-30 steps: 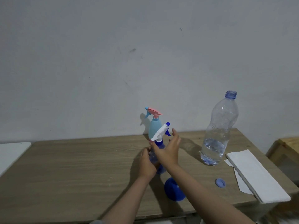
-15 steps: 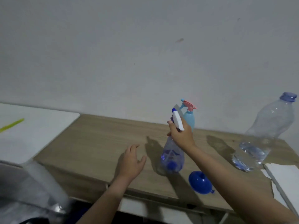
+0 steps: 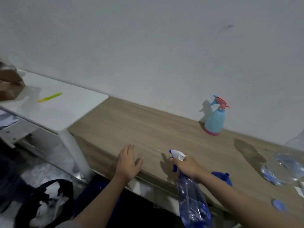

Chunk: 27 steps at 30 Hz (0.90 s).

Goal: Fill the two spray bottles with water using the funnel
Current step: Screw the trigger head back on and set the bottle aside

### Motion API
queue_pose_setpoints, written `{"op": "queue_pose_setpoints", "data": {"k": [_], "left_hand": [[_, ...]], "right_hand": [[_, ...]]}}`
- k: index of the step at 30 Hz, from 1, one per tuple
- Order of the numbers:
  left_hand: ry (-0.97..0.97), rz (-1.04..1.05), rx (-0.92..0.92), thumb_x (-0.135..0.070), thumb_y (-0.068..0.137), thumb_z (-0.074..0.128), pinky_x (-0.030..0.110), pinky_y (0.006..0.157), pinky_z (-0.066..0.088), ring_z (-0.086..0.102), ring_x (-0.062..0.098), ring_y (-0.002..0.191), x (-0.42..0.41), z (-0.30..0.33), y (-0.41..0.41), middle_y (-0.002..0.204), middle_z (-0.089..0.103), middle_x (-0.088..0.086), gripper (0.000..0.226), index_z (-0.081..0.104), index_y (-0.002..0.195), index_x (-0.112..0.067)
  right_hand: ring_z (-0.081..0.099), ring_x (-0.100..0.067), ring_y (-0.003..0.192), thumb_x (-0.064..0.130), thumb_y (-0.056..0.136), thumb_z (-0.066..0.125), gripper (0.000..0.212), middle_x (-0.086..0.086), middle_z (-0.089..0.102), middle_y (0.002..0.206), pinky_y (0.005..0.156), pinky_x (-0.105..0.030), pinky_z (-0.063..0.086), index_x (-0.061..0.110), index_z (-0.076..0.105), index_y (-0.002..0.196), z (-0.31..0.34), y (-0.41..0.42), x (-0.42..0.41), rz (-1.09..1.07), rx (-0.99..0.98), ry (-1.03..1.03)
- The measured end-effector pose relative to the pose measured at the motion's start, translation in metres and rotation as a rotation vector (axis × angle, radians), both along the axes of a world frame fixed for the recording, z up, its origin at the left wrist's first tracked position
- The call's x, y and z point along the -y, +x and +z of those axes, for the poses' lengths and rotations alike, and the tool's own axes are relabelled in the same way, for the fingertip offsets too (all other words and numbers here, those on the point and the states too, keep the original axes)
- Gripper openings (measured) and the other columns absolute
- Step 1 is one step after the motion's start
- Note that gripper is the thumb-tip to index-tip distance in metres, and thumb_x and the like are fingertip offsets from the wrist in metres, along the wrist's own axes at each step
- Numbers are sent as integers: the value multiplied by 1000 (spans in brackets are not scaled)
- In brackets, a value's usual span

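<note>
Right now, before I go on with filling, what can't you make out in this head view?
- Blue plastic funnel: mostly hidden behind the right forearm.
- Large clear plastic water bottle: top cut off by the right edge, so its neck is unseen.
- Clear blue spray bottle gripped by the right hand: base cut off by the bottom edge, water level blurred.
- Left edge: brown blur, unidentifiable.

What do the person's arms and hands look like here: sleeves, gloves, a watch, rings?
Both forearms are bare up to the frame's lower edge. The left hand and right hand wear no gloves. No watch, bracelet or ring shows on either. Neither arm shows a sleeve.
</note>
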<state>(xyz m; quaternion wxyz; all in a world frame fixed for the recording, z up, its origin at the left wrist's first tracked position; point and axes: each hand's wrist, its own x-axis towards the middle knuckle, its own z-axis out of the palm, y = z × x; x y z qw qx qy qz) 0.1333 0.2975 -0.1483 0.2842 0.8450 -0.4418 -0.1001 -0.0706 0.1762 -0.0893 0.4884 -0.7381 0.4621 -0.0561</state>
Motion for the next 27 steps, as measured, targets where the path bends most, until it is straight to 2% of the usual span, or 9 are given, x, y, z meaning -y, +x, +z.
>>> {"op": "queue_pose_setpoints", "data": {"k": [3, 5, 8, 11, 16, 18, 22, 25, 27], "left_hand": [[-4, 11, -13, -62, 74, 30, 41, 112, 30, 39, 34, 131, -2, -7, -2, 138, 44, 21, 90, 41, 136, 2], [-14, 22, -18, -62, 74, 31, 41, 111, 31, 40, 35, 130, -2, -10, -3, 137, 45, 22, 90, 42, 136, 3], [-10, 32, -37, -61, 76, 35, 41, 112, 31, 39, 33, 131, -2, -12, -5, 139, 43, 20, 87, 41, 136, 3], [-19, 46, -51, -48, 83, 49, 41, 112, 30, 38, 33, 132, -2, -12, -7, 140, 43, 20, 75, 40, 137, 2], [-45, 37, -39, -35, 88, 60, 41, 113, 28, 36, 31, 134, 2, -13, -7, 142, 40, 19, 66, 38, 139, 2], [-53, 37, -46, -38, 88, 58, 41, 113, 29, 36, 29, 134, 2, -13, -8, 142, 41, 17, 68, 37, 139, 0], [-90, 11, -74, -55, 83, 49, 41, 112, 32, 37, 26, 133, 5, -10, -13, 141, 42, 13, 78, 38, 140, -3], [-178, -21, -107, -54, 81, 54, 32, 110, 32, 43, 25, 128, 15, 2, -24, 135, 47, 11, 76, 41, 137, -5], [-251, -54, -182, -47, 81, 63, 20, 104, 30, 46, 20, 126, 25, 16, -36, 133, 49, 9, 71, 44, 136, -6]], "right_hand": [[56, -8, 54, 29, 95, 48, 39, -2, 60, 76, 61, -20, 45, 23, 51, 133, -6, 1, -2, 41, -31, -75], [56, -14, 63, 31, 95, 46, 46, -4, 58, 85, 71, -26, 47, 25, 43, 140, -8, 2, -3, 63, -31, -88], [56, -10, 54, 31, 94, 49, 47, -3, 62, 75, 62, -23, 46, 28, 42, 141, -8, 2, -3, 34, -6, -42], [55, -5, 46, 29, 93, 52, 45, -9, 65, 78, 55, -20, 45, 26, 45, 137, -4, 5, 1, 16, 10, -4], [57, -13, 57, 28, 88, 58, 33, -6, 66, 72, 59, -20, 45, 22, 60, 120, -2, 11, 6, -18, 4, 38], [56, -11, 52, 29, 88, 60, 23, -6, 66, 73, 53, -17, 43, 15, 65, 105, 0, 11, 7, -31, -12, 48], [58, -9, 48, 29, 87, 59, 7, -5, 69, 73, 58, -20, 46, 22, 61, 88, 7, 12, 13, -56, 21, 35], [51, -8, 40, 36, 89, 59, 26, 6, 56, 45, 42, -15, 40, 17, 65, 73, 28, 14, 23, -126, 60, -55], [53, -9, 38, 39, 90, 59, 32, 4, 55, 44, 41, -13, 42, 11, 65, 75, 47, 18, 35, -203, 152, -84]]}}
